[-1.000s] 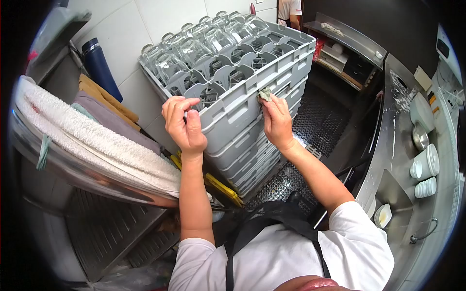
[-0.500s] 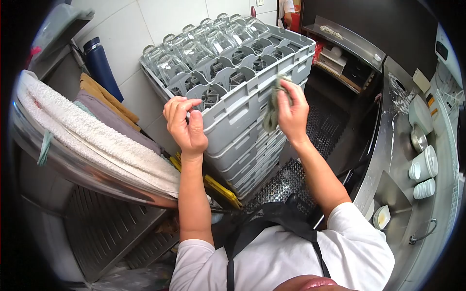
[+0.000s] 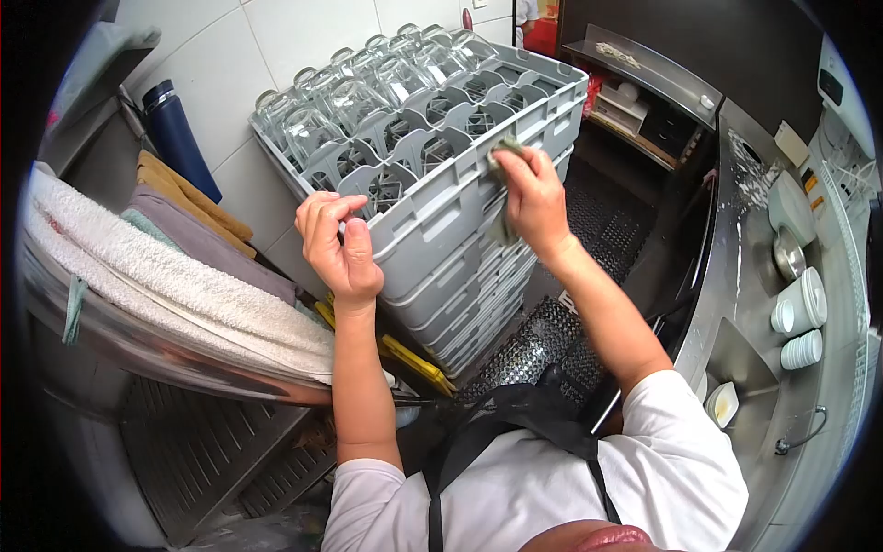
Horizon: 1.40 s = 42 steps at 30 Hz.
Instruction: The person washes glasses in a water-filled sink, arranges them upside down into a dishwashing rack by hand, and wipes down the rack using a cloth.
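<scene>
A stack of grey plastic glass racks [image 3: 434, 204] rises in front of me. Upside-down clear glasses [image 3: 357, 103] fill the back rows of the top rack, while compartments nearer me hold no glass. My left hand [image 3: 340, 247] is curled over the top rack's near left corner, thumb up and fingers bent on the rim. In my right hand [image 3: 538, 202] is a crumpled grey-green cloth [image 3: 501, 228], pinched and held against the rack's upper long side. Part of the cloth is hidden behind that hand.
White towel [image 3: 175, 267] lies over a curved metal surface at left, near a navy bottle [image 3: 179, 138]. Right, a steel counter [image 3: 736, 267] carries white cups [image 3: 802, 350] and a metal bowl [image 3: 788, 253]. A black perforated mat [image 3: 515, 354] covers the floor; a person's arm [image 3: 526, 23] shows far back.
My right hand has moved the cloth slightly up and left along the rack's side. My left hand stays on the corner. The view has shifted a little.
</scene>
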{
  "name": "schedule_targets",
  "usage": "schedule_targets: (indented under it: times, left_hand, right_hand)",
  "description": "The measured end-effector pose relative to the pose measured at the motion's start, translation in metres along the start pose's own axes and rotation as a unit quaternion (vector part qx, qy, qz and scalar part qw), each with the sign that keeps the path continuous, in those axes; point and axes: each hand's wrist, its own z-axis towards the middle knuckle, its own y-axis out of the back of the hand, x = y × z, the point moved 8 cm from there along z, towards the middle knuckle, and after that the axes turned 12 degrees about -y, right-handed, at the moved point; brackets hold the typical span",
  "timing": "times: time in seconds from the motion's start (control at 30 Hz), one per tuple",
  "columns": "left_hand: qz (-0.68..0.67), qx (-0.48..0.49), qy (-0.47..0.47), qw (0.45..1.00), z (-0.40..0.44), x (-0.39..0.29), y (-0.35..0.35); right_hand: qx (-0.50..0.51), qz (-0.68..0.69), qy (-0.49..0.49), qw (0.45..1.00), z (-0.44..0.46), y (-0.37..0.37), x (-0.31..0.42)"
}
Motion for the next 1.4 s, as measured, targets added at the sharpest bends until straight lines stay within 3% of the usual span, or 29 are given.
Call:
schedule_targets:
  times: [0.07,0.1,0.17,0.23,0.27,0.3,0.4,0.5,0.53,0.63,0.7,0.77,0.9,0.97,1.03,1.13,1.23,1.3,1.4]
  left_hand:
    - [-0.004,-0.008,-0.005,1.000,-0.001,0.002,0.000]
    - [0.001,0.008,-0.007,1.000,0.000,0.002,0.000]
    - [0.015,0.032,-0.010,0.999,0.000,0.000,0.001]
    - [0.018,0.036,-0.011,0.999,-0.001,-0.001,0.002]
    - [0.019,0.040,-0.015,0.999,0.001,0.000,0.001]
    - [0.022,0.038,-0.015,0.999,0.002,0.000,0.002]
    - [0.019,0.033,-0.011,0.999,0.000,0.000,0.000]
    - [0.009,0.029,-0.010,0.999,0.000,0.000,0.001]
    - [0.009,0.031,-0.017,0.999,0.000,0.000,0.001]
    - [-0.004,0.020,-0.003,1.000,-0.004,0.004,0.000]
    - [0.001,0.017,-0.001,1.000,-0.003,0.003,0.000]
    - [-0.001,0.016,0.001,1.000,-0.002,0.003,-0.001]
    - [0.002,0.015,0.005,1.000,-0.002,0.005,0.001]
    - [-0.011,0.011,0.009,1.000,-0.004,0.004,0.000]
    - [-0.012,0.014,0.008,1.000,-0.002,0.002,-0.002]
    - [-0.011,0.013,0.011,1.000,-0.004,0.004,-0.002]
    - [-0.001,0.018,0.016,1.000,-0.003,0.005,0.000]
    - [0.000,0.030,0.007,1.000,-0.004,0.004,-0.001]
    - [0.006,0.032,0.001,0.999,-0.007,0.004,-0.001]
  right_hand:
    - [0.021,-0.016,-0.024,0.999,0.010,0.006,-0.016]
    - [0.002,-0.014,-0.009,1.000,0.016,0.012,-0.029]
    - [-0.104,0.017,-0.135,0.985,0.030,0.032,-0.087]
    - [-0.119,0.008,-0.142,0.983,0.046,0.042,-0.092]
    - [-0.068,0.032,-0.142,0.987,0.049,0.030,-0.099]
    - [-0.018,0.017,-0.071,0.997,0.051,0.018,-0.085]
    - [-0.040,-0.048,-0.082,0.995,0.047,0.013,-0.081]
    - [0.014,0.006,-0.145,0.989,0.042,0.008,-0.075]
    - [0.063,0.004,-0.124,0.990,0.039,0.007,-0.064]
    - [0.084,-0.009,-0.065,0.994,0.037,0.009,-0.065]
    - [0.022,-0.101,-0.091,0.991,0.048,0.015,-0.084]
    - [0.016,-0.081,-0.134,0.988,0.044,0.006,-0.090]
    - [0.011,0.067,-0.071,0.995,0.016,0.001,-0.046]
    - [0.028,0.005,-0.064,0.998,0.017,0.001,-0.070]
    - [-0.008,-0.079,-0.127,0.989,0.031,0.007,-0.094]
    - [-0.078,0.003,-0.123,0.989,0.027,-0.004,-0.093]
    - [-0.042,0.084,-0.059,0.994,0.010,-0.003,-0.052]
    - [-0.002,0.019,-0.092,0.996,0.013,-0.004,-0.077]
    - [-0.031,-0.039,-0.138,0.989,0.028,0.004,-0.091]
